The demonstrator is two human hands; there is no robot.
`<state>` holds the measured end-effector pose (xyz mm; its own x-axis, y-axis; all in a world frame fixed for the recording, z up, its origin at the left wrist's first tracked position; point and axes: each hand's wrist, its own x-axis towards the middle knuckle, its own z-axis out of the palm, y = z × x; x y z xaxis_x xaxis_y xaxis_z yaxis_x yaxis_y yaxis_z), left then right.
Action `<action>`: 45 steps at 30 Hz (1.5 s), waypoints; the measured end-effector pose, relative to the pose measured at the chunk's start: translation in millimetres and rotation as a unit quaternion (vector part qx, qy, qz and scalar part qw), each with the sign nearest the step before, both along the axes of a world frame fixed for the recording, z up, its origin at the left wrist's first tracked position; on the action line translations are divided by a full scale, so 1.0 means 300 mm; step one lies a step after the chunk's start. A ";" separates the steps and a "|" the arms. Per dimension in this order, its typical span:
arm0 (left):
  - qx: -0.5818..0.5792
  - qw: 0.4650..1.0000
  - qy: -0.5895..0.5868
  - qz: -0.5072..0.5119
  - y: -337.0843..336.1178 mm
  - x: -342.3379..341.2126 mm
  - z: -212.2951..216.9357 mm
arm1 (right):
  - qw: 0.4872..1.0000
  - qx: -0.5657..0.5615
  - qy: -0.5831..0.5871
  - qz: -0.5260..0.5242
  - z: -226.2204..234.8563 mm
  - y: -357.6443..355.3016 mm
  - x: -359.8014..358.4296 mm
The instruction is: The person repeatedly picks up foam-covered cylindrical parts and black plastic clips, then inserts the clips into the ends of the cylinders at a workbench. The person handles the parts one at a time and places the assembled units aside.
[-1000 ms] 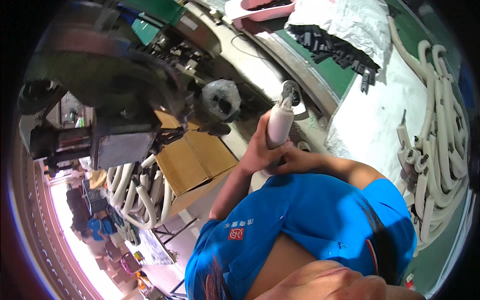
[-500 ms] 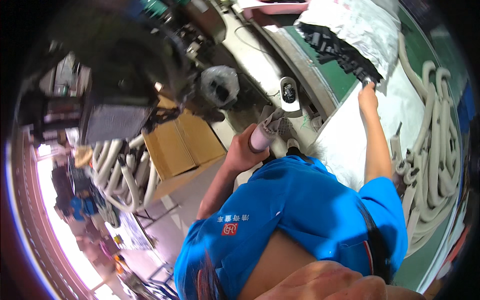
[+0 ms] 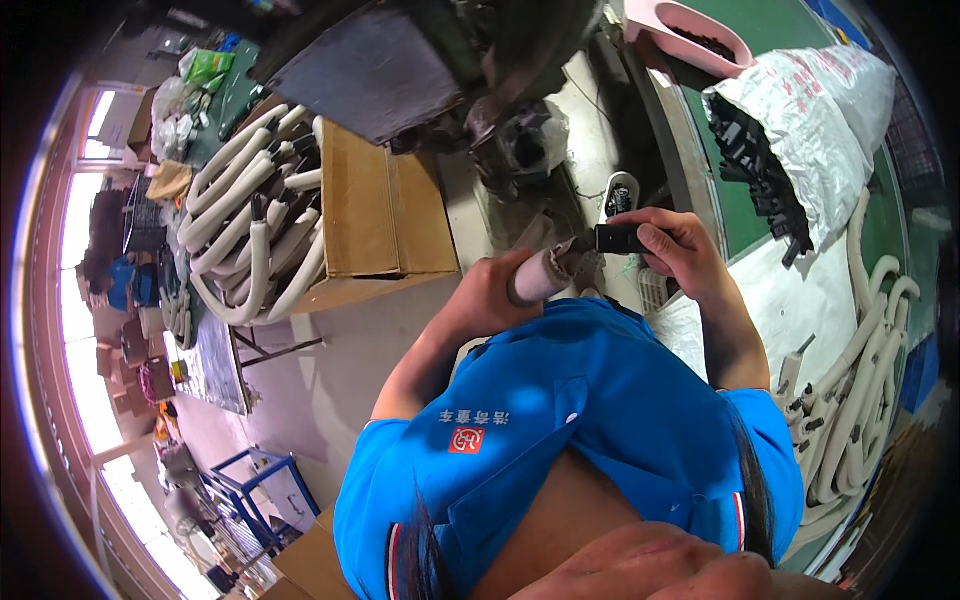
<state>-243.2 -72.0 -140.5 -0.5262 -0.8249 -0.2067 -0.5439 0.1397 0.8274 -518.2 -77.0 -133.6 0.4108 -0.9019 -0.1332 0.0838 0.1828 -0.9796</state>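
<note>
Just above the blue shirt, the left hand is wrapped tight around a pale tube, its end pointing up and right. Touching that end, the right hand pinches a small black part between thumb and fingers. Beyond the hands stands a dark machine. To the left sits a cardboard box beside stacked white hoses. Farther right, a white sack spills black parts, with a pink tray behind it.

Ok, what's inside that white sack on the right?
The white sack lies open, with a heap of small black parts showing at its mouth. How far they fill it is hidden by the cloth.
</note>
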 end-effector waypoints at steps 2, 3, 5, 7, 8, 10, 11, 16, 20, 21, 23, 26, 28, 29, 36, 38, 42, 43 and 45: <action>0.031 1.000 0.000 -0.001 0.024 0.032 -0.010 | 0.999 -0.020 0.032 0.023 0.002 -0.018 0.030; -0.014 0.999 -0.007 -0.031 0.036 0.057 -0.039 | 0.996 -0.037 0.066 0.047 0.008 -0.030 0.039; 0.027 0.999 0.013 -0.041 0.074 0.088 -0.063 | 0.989 -0.059 0.094 0.100 0.011 -0.037 0.073; 0.045 0.996 0.051 -0.049 0.100 0.111 -0.076 | 0.978 -0.127 0.101 0.131 -0.014 -0.047 0.109; 0.044 0.997 0.040 -0.055 0.101 0.124 -0.074 | 0.974 -0.146 0.091 0.150 -0.027 -0.050 0.127; 0.043 0.997 0.020 -0.068 0.091 0.148 -0.062 | 0.974 -0.162 0.077 0.141 -0.038 -0.063 0.159; 0.046 0.997 0.018 -0.059 0.089 0.160 -0.068 | 0.969 -0.185 0.073 0.145 -0.041 -0.064 0.175; 0.095 0.994 -0.026 -0.051 0.064 0.210 -0.056 | 0.942 -0.176 0.104 0.266 -0.003 -0.085 0.253; 0.068 0.998 -0.005 0.010 0.026 0.236 -0.080 | 0.963 -0.187 0.103 0.162 -0.098 -0.166 0.302; 0.044 0.998 -0.034 0.021 -0.009 0.236 -0.090 | 0.965 -0.230 0.069 0.103 -0.156 -0.212 0.329; 0.000 0.994 -0.094 0.049 -0.107 0.240 -0.112 | 0.976 -0.161 0.141 0.047 -0.201 -0.328 0.349; 0.010 0.994 -0.066 0.086 -0.241 0.259 -0.097 | 0.861 -0.400 0.301 -0.086 -0.315 -0.490 0.387; -0.023 0.995 -0.049 0.080 -0.288 0.277 -0.086 | 0.718 -0.533 0.428 -0.134 -0.411 -0.588 0.392; -0.036 0.995 -0.041 0.079 -0.305 0.286 -0.084 | 0.714 -0.507 0.466 -0.128 -0.402 -0.614 0.407; 0.097 0.989 -0.105 0.048 -0.371 0.333 -0.051 | 0.858 -0.321 0.387 -0.106 -0.316 -0.569 0.495; 0.096 0.986 -0.126 0.041 -0.385 0.335 -0.083 | 0.861 -0.309 0.398 -0.070 -0.342 -0.585 0.479; 0.054 0.989 -0.138 -0.020 -0.436 0.367 -0.200 | 0.846 -0.304 0.434 -0.067 -0.359 -0.566 0.475; 0.049 0.990 -0.127 -0.032 -0.444 0.370 -0.186 | 0.858 -0.264 0.435 -0.068 -0.323 -0.556 0.473; 0.046 0.989 -0.129 -0.051 -0.473 0.374 -0.150 | 0.874 -0.295 0.373 -0.102 -0.405 -0.577 0.443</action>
